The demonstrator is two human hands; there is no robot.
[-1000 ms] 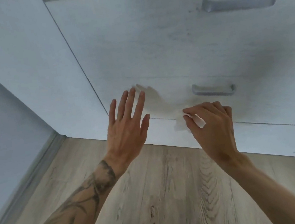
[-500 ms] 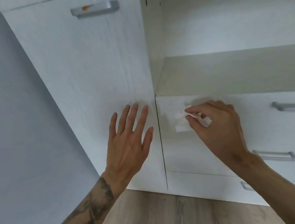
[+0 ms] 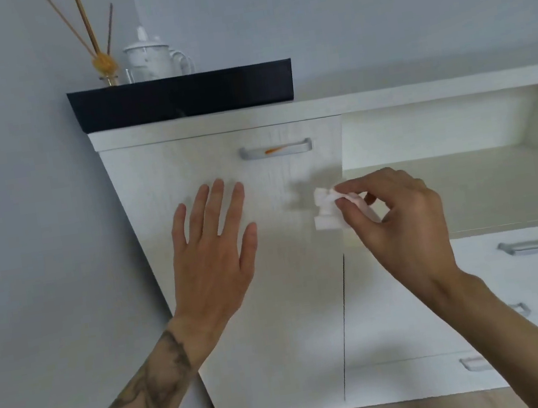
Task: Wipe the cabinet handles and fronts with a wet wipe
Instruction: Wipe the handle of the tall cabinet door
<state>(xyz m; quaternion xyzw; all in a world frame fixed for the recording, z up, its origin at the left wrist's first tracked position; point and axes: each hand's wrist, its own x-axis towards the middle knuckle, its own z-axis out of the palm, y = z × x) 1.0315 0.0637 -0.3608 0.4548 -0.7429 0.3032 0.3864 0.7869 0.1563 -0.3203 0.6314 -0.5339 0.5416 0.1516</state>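
The handle (image 3: 275,150) on the door (image 3: 277,323) lies up and left of the wipe (image 3: 327,211), its long axis level, with an orange smear (image 3: 274,149) on the bar. The right hand (image 3: 397,220) pinches the crumpled wipe between thumb and fingertips near the door's right edge (its shadow falls apart from it, so it is likely just clear of the front). The left hand (image 3: 213,249) is spread wide below the handle, holding nothing.
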